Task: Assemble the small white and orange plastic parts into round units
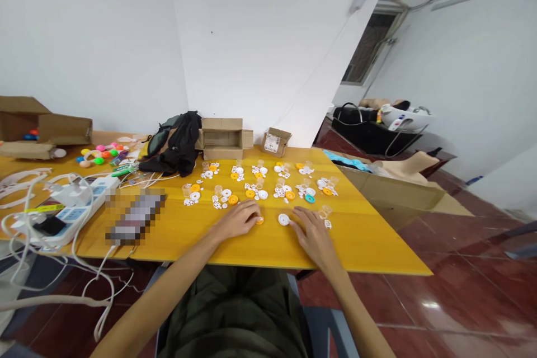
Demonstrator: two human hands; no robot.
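Note:
My left hand [238,219] rests on the yellow table [356,240], its fingers curled over a small orange disc [259,220]. My right hand [309,229] lies beside it, fingertips touching a white round cap [283,219]. A small clear cup [323,213] and a white perforated piece [328,224] sit just right of that hand. Beyond both hands lie rows of small part groups [260,184]: white discs, orange discs, clear cups, one teal disc [309,198].
A black bag [176,142] and open cardboard boxes [222,139] stand at the table's back. On the left lie a power strip [79,204], white cables [25,190], coloured balls [100,154] and a blurred object [134,215]. A large carton [394,184] sits off the right edge.

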